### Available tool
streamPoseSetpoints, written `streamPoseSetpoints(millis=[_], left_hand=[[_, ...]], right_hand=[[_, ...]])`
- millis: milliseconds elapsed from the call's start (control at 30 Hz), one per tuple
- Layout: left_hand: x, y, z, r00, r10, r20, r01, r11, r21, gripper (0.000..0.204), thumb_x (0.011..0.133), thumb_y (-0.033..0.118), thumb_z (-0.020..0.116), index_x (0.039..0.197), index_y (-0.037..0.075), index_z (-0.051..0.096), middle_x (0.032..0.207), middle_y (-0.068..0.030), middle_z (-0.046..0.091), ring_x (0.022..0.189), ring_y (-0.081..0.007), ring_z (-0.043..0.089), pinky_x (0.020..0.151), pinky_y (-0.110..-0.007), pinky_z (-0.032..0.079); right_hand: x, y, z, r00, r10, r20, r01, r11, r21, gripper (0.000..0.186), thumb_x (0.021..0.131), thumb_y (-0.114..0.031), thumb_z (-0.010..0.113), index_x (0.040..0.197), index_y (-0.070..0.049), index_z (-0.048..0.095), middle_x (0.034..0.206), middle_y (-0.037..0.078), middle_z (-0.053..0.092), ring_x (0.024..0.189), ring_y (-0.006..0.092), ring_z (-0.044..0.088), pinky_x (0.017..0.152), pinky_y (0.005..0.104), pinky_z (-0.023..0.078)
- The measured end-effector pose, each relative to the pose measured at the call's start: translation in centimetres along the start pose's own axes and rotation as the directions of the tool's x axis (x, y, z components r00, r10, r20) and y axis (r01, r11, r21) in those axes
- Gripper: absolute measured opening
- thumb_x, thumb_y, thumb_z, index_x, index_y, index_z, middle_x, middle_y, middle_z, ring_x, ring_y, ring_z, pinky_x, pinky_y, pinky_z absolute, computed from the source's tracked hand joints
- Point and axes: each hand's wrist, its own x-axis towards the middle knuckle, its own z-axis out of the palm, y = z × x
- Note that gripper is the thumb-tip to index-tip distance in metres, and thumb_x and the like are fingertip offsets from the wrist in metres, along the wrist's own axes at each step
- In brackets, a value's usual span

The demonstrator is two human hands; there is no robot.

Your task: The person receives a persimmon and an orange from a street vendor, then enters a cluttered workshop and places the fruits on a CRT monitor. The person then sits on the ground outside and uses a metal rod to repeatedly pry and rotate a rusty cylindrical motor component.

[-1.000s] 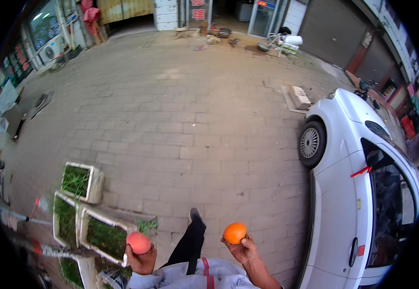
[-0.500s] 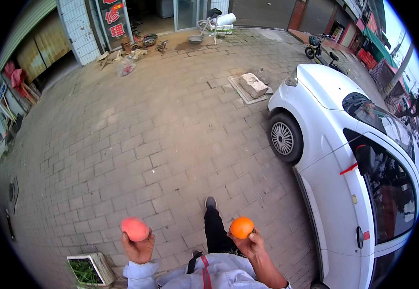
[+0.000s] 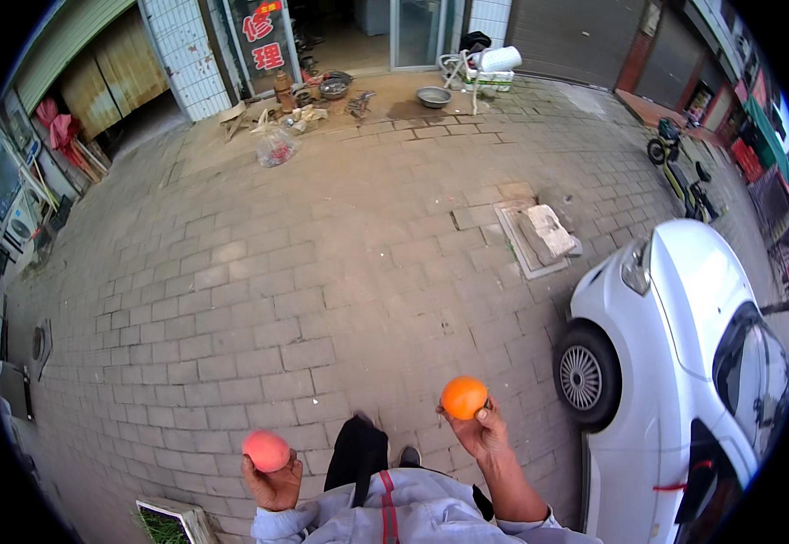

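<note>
My left hand is closed around a round pinkish-red fruit that looks like a peach, held up in front of my body at lower left. To its right and a little farther forward, my right hand grips a smooth, round orange from below, thumb and fingers on its sides. Both fruits are in the air over the paving, well apart from each other. The undersides of both are hidden by my fingers.
A white car stands close on my right. Ahead lie a pale stone block, a metal basin and a plastic bag before an open shopfront. A framed planter is at lower left; a scooter stands far right.
I have stepped forward, one leg now swung ahead; the shopfront and stone block appear farther right. Both hands have moved slightly right in view, still holding the same fruits.
</note>
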Motion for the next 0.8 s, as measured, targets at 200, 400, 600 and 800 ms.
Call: streamPoseSetpoints(millis=[200,400,600,800], left_hand=[[16.5,0.0,9.4,0.995,-0.009,-0.097,0.003,0.998,-0.063,0.054,0.078,0.055,0.066,0.118,0.019,0.058,0.098,-0.0059,0.065,0.087,-0.0275,0.062,0.069,-0.042,0.055],[35.1,3.0,25.8,0.996,-0.087,0.016,0.086,0.994,0.064,0.059,0.079,0.057,0.063,0.124,0.020,0.054,0.105,-0.0059,0.065,0.092,-0.0293,0.062,0.074,-0.043,0.054],[53.6,4.4,41.5,0.971,-0.124,0.207,0.087,0.979,0.182,0.062,0.081,0.054,0.063,0.130,0.018,0.050,0.116,-0.0080,0.062,0.101,-0.0309,0.060,0.080,-0.045,0.054],[68.0,0.7,53.3,0.976,-0.163,0.148,0.143,0.980,0.136,0.061,0.079,0.052,0.068,0.127,0.018,0.052,0.116,-0.0061,0.062,0.099,-0.0313,0.061,0.078,-0.044,0.053]], right_hand=[[20.4,-0.1,5.0,0.996,0.078,0.037,-0.079,0.996,0.034,0.064,0.067,-0.016,0.079,0.123,-0.003,0.051,0.115,0.012,0.059,0.108,0.0299,0.058,0.098,0.0519,0.044],[35.3,-3.3,11.0,0.997,0.054,-0.053,-0.051,0.998,0.046,0.063,0.068,-0.020,0.079,0.122,-0.002,0.052,0.114,0.015,0.060,0.105,0.0320,0.059,0.095,0.0497,0.046],[51.8,-7.8,13.2,0.992,-0.060,-0.111,0.065,0.997,0.045,0.065,0.068,-0.025,0.080,0.120,0.001,0.052,0.108,0.018,0.061,0.100,0.0334,0.061,0.092,0.0473,0.048],[71.4,-13.4,15.1,0.993,-0.045,-0.107,0.054,0.995,0.081,0.060,0.071,-0.020,0.079,0.120,0.001,0.053,0.115,0.016,0.061,0.108,0.0293,0.059,0.096,0.0514,0.046]])
